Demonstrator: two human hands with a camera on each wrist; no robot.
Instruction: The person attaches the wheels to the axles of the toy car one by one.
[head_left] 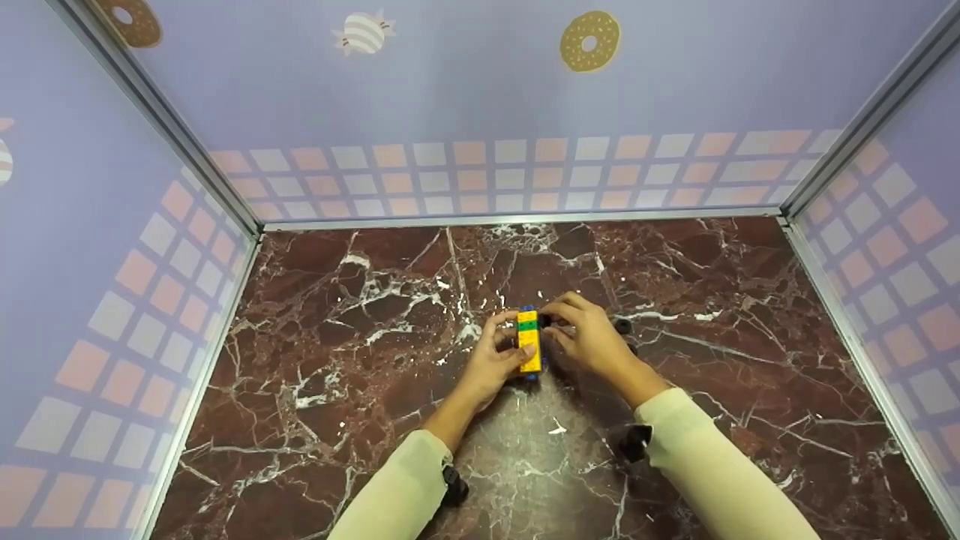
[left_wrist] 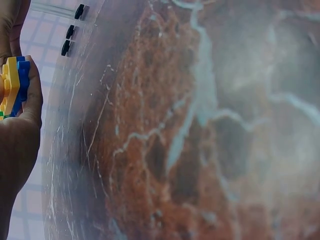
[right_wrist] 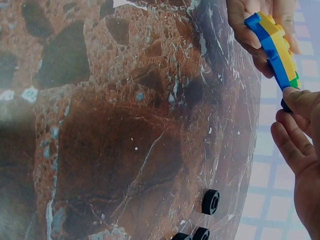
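My left hand (head_left: 491, 365) holds a toy brick car body (head_left: 530, 360) between thumb and fingers, a little above the table. Yellow bricks cover its top, with one green brick (head_left: 528, 325) across them near the far end. In the right wrist view a blue base (right_wrist: 274, 57) runs along beneath the yellow. My right hand (head_left: 596, 341) pinches a small black wheel (right_wrist: 285, 105) at the side of the blue base, by the green brick. Fingers partly hide this wheel, so I cannot tell whether it is seated.
Several loose black wheels lie on the marbled tabletop (head_left: 360, 360) beside my right hand, one wheel (right_wrist: 210, 202) apart from another wheel (right_wrist: 201, 235) near the lower edge. Patterned panels (head_left: 465, 97) enclose the table at the back and both sides.
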